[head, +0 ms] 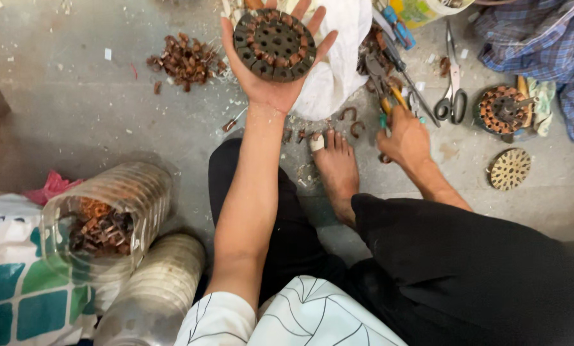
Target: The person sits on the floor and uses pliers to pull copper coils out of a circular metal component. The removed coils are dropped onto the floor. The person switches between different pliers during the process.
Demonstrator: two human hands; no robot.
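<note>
left hand (271,77): spread flat under stator (274,44), windings partly out. right hand (405,138): clenched on pliers (383,86). copper scraps (185,61) piled; second stator (503,110) unstripped.

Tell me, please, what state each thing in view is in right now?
Left hand: open, palm up, bearing a round motor core.
Right hand: closed around pliers.
Scissors: shut, on the floor.
Plastic jar: on its side, holding copper scraps.
Second core: still wound with copper.

Grey concrete floor (95,122) — dusty, littered — daylight.
</note>
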